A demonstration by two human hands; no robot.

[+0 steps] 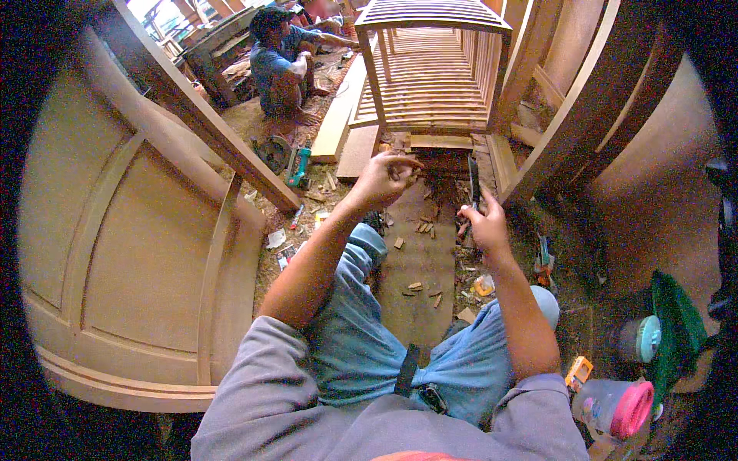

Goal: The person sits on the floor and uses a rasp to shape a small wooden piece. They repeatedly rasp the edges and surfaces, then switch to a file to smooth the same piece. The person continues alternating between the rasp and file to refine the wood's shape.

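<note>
My right hand is closed around a dark tool with a long flat blade. The blade points up and away from me, and its exact kind is hard to make out. My left hand is raised to the left of it, fingers curled in and the index finger reaching right. Whatever lies between those fingers, if anything, is too small to tell. Below and between my hands, a flat brown board lies on the ground with several small wood pieces scattered over it.
A slatted wooden frame stands ahead. Large wooden panels lean at left, and posts rise at right. A teal power tool lies left of the planks. Lidded tubs sit at lower right. Another person squats far left.
</note>
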